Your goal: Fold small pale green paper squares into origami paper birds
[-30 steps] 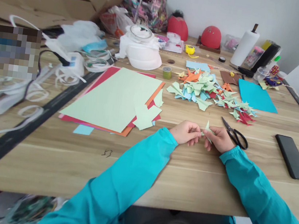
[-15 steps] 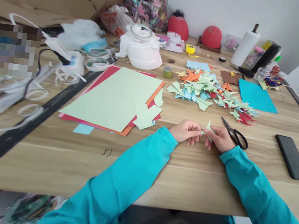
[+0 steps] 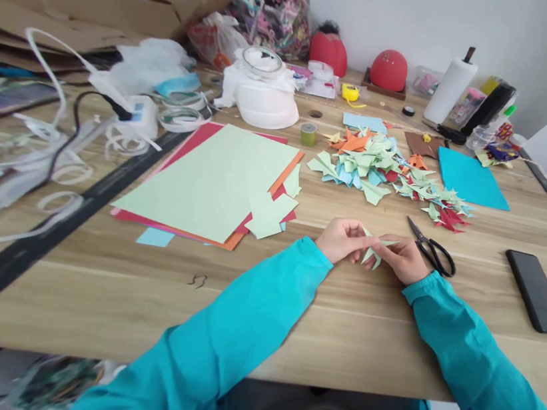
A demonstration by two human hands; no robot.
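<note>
Both of my hands meet over the wooden table (image 3: 140,295), just in front of me. My left hand (image 3: 345,240) and my right hand (image 3: 404,257) each pinch one side of a small pale green folded paper piece (image 3: 373,250), which now lies almost flat between them. Black scissors (image 3: 432,247) lie right beside my right hand. A heap of folded paper shapes (image 3: 384,169) in green, blue, orange and red sits just beyond my hands. Both sleeves are teal.
A stack of coloured paper sheets (image 3: 211,180) topped with pale green lies to the left. A black phone (image 3: 538,292) lies at the right, a blue sheet (image 3: 471,178) behind it. White straps (image 3: 32,160), a white foam piece (image 3: 260,99), a paper towel roll (image 3: 450,87) and cardboard crowd the back and left.
The green paper piece, which stood with a point up between my fingers, has been turned down and lies flatter. My hands stayed in place.
</note>
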